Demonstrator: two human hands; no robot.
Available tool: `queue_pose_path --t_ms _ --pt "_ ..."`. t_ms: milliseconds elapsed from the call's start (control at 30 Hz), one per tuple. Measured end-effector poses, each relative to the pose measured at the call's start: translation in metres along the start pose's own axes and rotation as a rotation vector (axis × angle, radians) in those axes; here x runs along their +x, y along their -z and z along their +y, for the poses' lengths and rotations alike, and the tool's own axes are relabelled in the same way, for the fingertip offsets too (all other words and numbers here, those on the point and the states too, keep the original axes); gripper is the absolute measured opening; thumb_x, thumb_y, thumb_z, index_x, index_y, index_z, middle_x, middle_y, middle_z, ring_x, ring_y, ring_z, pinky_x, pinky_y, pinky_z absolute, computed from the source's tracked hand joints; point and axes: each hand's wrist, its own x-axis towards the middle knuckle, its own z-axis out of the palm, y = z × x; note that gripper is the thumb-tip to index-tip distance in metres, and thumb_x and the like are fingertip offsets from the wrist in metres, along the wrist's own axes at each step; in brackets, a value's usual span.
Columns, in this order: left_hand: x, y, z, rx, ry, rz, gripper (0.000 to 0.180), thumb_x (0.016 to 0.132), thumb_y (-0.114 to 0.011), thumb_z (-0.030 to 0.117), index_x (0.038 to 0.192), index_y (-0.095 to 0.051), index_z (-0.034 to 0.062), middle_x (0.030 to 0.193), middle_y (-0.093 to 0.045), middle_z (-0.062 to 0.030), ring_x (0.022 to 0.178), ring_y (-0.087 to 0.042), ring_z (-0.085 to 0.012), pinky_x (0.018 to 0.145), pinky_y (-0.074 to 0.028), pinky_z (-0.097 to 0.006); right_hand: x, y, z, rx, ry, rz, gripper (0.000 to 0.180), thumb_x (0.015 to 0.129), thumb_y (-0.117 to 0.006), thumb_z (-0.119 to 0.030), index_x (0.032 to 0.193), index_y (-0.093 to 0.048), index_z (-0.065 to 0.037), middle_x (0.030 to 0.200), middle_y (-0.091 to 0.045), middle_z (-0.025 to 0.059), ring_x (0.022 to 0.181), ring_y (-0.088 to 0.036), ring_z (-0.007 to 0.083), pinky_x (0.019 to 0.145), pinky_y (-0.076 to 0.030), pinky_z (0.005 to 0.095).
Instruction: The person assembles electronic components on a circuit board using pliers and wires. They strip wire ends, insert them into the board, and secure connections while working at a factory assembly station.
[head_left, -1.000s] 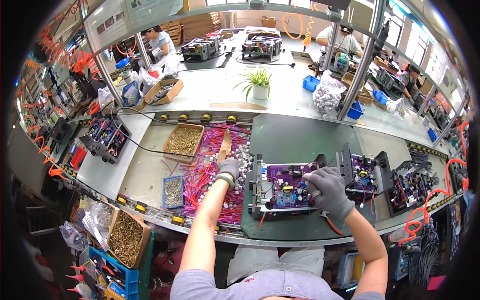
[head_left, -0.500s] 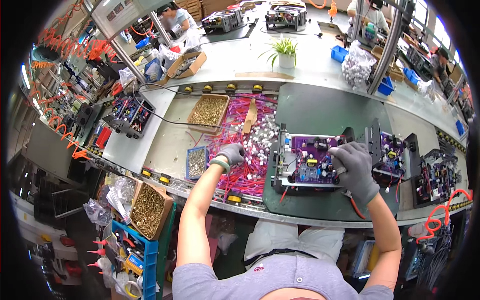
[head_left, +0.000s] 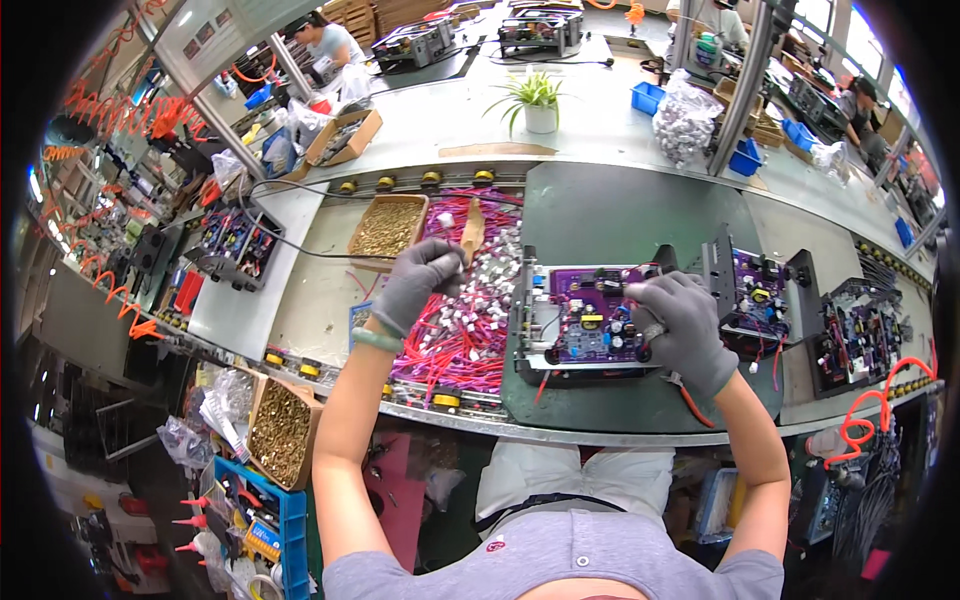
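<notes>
My left hand (head_left: 422, 285), in a grey glove, is raised over a pile of red and pink wires (head_left: 455, 355) with white connectors. Its fingers are pinched together, and a white connector (head_left: 445, 219) shows just above them, apparently on a wire in the pinch. My right hand (head_left: 685, 328), also gloved, is curled over the right side of a black-framed unit with a purple circuit board (head_left: 595, 315). What its fingers hold, if anything, is hidden. A red-handled tool (head_left: 696, 408) lies on the green mat (head_left: 625, 215) below that hand.
A box of brass-coloured small parts (head_left: 388, 226) and a partly hidden blue tray (head_left: 360, 318) stand left of the wires. More board units (head_left: 765, 290) line the right. A potted plant (head_left: 540, 115) stands at the back. Two people work across the bench, and an orange coiled hose (head_left: 885, 405) hangs at right.
My left hand has risen from the wire pile, moving up and left with its fingers pinched. My right hand stays over the board's right side. The whole view has shifted slightly.
</notes>
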Motion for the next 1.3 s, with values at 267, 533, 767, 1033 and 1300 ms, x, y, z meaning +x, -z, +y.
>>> queue_pose_path --t_ms 267,533,767,1033,1300 --pt "-0.025 -0.147 0.089 0.067 -0.424 -0.294 0.008 0.092 -0.063 0.002 0.099 -0.066 -0.0022 0.095 -0.066 -0.0041 0.089 -0.064 -0.0123 0.082 -0.053 -0.027 0.044 0.007 -0.024 0.608 -0.202 -0.063 0.029 0.083 -0.081 -0.023 0.098 -0.069 -0.001 0.08 -0.066 0.0125 0.07 -0.063 0.0182 0.066 -0.051 0.0334" --pt "-0.027 -0.162 0.082 0.285 -0.251 -0.256 0.013 0.094 -0.062 0.007 0.101 -0.066 -0.0034 0.086 -0.069 -0.0066 0.075 -0.065 -0.0114 0.07 -0.055 -0.027 0.03 0.009 -0.014 0.424 -0.185 0.076 0.012 0.086 -0.073 -0.015 0.089 -0.073 -0.003 0.077 -0.067 0.0138 0.067 -0.065 0.0282 0.062 -0.051 0.0376" --pt "0.012 -0.128 0.059 1.038 -0.503 -0.403 0.013 0.087 -0.07 0.019 0.092 -0.073 0.0078 0.084 -0.072 -0.011 0.078 -0.069 -0.0248 0.082 -0.054 -0.039 0.016 0.0 -0.005 0.069 0.031 -0.069 0.024 0.085 -0.073 -0.021 0.106 -0.069 -0.01 0.097 -0.07 0.0093 0.092 -0.066 0.0322 0.084 -0.049 0.043" --pt "0.026 -0.131 0.037 1.163 -0.411 -0.336 0.016 0.082 -0.068 0.03 0.084 -0.073 0.0153 0.081 -0.072 -0.0073 0.094 -0.066 -0.0292 0.107 -0.038 -0.043 0.008 -0.004 0.015 -0.037 -0.071 -0.005 0.018 0.08 -0.074 -0.02 0.097 -0.071 -0.014 0.096 -0.069 0.0018 0.097 -0.064 0.0237 0.096 -0.044 0.0411" --pt "0.02 -0.132 0.052 1.244 -0.414 -0.461 0.017 0.085 -0.065 0.029 0.091 -0.074 0.0162 0.081 -0.073 -0.0067 0.088 -0.069 -0.0253 0.117 -0.025 -0.05 0.005 -0.008 0.015 0.06 -0.128 0.019 0.015 0.077 -0.075 -0.02 0.092 -0.074 -0.015 0.092 -0.071 0.0035 0.093 -0.065 0.0252 0.094 -0.044 0.0408"
